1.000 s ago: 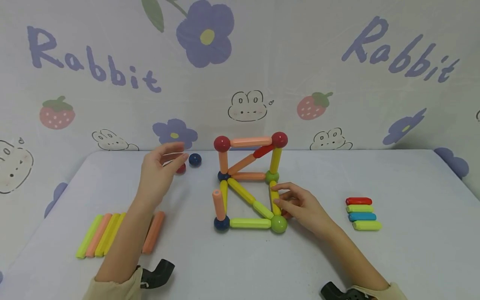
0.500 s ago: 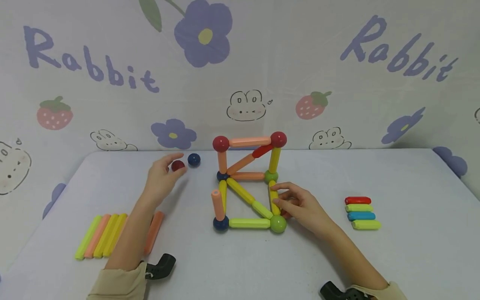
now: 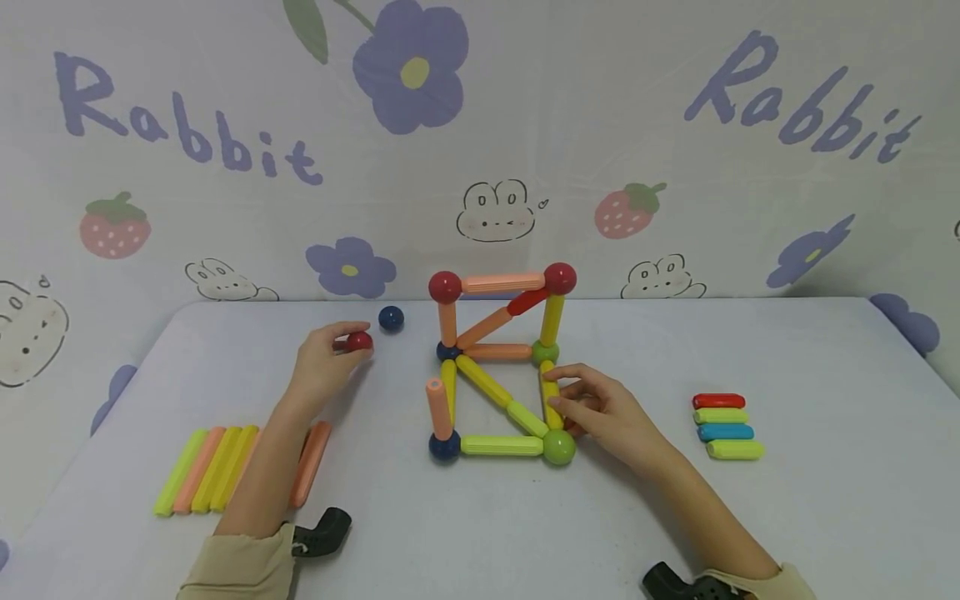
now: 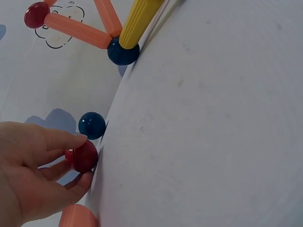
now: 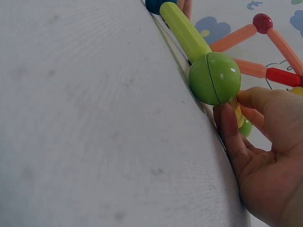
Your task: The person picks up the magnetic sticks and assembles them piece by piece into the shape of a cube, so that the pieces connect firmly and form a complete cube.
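Observation:
My left hand (image 3: 327,362) pinches a loose red ball (image 3: 360,341) between thumb and fingers at the table's back left; the left wrist view shows the fingertips on the red ball (image 4: 85,156). Just behind it lies a dark blue ball (image 3: 391,318). A frame of rods and balls stands mid-table, red balls at its top. With thumb and fingers, my right hand (image 3: 600,412) holds the yellow rod (image 3: 550,392) on the frame's right side, behind the front green ball (image 3: 558,447). An orange rod (image 3: 438,408) rises from the front blue ball (image 3: 445,446).
Several long rods (image 3: 202,471) lie side by side at the left, partly hidden under the left forearm. A row of short rods (image 3: 729,432) lies at the right. Behind the white table (image 3: 480,533) hangs a printed cloth (image 3: 540,108).
My left hand has come down onto the red ball, pinched it and drawn it slightly nearer, away from the blue ball. The right hand keeps its place on the frame.

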A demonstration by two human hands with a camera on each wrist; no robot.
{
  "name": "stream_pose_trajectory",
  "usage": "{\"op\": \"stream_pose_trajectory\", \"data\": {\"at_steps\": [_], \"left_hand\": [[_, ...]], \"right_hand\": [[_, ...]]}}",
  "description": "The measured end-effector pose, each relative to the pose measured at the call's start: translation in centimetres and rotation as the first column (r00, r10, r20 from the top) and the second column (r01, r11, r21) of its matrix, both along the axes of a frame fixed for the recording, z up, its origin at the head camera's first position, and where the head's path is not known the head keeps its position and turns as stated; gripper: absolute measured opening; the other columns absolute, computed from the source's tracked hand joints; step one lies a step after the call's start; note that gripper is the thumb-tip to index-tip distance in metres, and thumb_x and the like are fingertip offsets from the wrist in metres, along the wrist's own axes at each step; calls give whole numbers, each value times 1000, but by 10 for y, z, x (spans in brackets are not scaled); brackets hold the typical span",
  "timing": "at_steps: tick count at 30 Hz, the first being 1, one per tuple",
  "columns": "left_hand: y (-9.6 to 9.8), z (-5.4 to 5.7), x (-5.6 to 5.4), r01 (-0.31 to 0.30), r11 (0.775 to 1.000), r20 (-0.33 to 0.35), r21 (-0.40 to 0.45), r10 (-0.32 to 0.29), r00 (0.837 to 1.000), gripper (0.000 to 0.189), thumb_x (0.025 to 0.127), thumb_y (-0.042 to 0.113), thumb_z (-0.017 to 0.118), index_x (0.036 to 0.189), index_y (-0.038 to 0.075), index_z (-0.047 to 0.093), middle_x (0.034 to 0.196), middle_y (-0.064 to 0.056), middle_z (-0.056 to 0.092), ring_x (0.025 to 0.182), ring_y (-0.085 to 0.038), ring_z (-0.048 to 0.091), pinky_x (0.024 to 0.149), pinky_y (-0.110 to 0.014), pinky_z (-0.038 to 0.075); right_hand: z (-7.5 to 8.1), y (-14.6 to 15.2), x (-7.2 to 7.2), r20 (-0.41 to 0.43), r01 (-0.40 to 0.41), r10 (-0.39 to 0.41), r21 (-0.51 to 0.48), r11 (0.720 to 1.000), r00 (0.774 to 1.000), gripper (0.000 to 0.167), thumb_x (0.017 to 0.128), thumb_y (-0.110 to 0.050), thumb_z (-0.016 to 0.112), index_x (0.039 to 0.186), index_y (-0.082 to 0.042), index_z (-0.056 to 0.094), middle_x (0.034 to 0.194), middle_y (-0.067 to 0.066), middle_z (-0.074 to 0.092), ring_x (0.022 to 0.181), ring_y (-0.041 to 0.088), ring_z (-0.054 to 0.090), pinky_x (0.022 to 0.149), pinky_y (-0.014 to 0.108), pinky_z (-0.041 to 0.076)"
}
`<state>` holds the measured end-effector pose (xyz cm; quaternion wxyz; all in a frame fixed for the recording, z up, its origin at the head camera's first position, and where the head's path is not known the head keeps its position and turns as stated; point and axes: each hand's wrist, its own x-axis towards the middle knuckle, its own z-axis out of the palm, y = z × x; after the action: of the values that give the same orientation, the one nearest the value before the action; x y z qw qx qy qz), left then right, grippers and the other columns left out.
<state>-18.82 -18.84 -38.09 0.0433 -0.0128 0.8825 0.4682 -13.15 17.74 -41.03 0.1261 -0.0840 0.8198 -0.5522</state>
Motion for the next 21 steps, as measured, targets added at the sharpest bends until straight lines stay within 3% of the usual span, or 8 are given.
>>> {"op": "stream_pose_trajectory", "data": {"at_steps": [5,12,18,21], "left_hand": [[-1,-2,1,-6,1000,-10,-15,6,1000,44,101,5,65,144,-4,60,147,-30,56,130,-44,59,109,-51,51],[-2,-1,0,-14,1000,30,-5,14,999,43,102,8,66,144,0,61,151,-25,54,131,-41,57,110,-49,50],[-5,8,3,33,998,30,48,-34,999,46,102,12,67,146,0,60,151,-24,54,128,-39,60,101,-40,52],[-5,17,6,73,994,27,84,-76,997,48,102,14,68,147,0,58,150,-24,54,127,-39,61,102,-42,53]], "right_hand": [[1,0,0,-4,-2,2,2,1000,1000,42,104,-17,67,143,-5,58,118,19,68,82,21,66,73,25,59],[1,0,0,9,0,0,-4,1000,1000,42,104,-17,67,143,-5,57,119,20,68,83,20,66,75,24,60],[1,0,0,12,-2,2,-11,1000,1000,42,104,-17,67,144,-5,57,119,20,68,83,21,66,75,24,60],[1,0,0,11,-4,4,-13,1000,1000,42,104,-16,67,144,-5,57,119,20,68,83,21,66,75,24,59]]}}
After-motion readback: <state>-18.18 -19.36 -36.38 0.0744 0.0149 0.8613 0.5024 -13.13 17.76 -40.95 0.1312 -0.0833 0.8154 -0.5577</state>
